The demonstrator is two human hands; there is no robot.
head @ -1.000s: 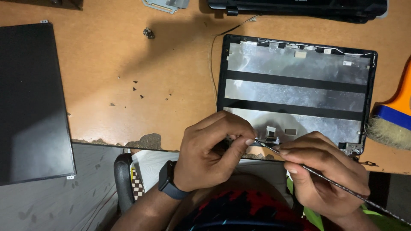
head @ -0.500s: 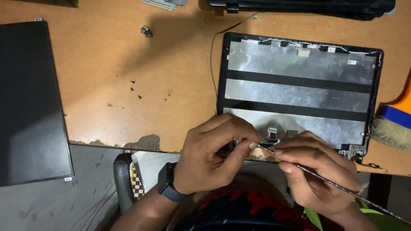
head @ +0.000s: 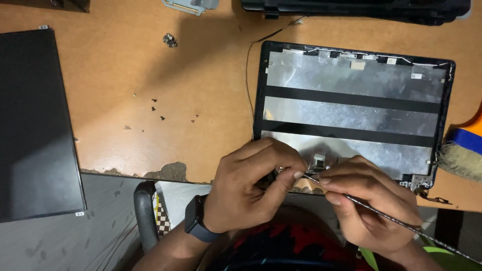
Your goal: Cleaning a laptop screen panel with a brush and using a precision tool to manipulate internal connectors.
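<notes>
Glass-dark screen panel (head: 37, 120), flat and rectangular, lies far left of the laptop lid (head: 351, 108) on the chipped wooden desk (head: 150, 65). Left hand (head: 251, 188), smartwatch (head: 196, 226) on its wrist, pinches the lid's near edge; right hand (head: 369, 206) grips a thin metal rod (head: 381, 216). Right of the lid, a bristly brush (head: 464, 150).

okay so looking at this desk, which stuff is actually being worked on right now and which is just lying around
In use:
- laptop lid back cover, foil-lined, near edge under both hands
- thin metal tool in the right hand
- left hand pinching a small part at the cover's edge

Lying about:
- black screen panel
- brush
- loose screws and bits
- laptop base
</notes>
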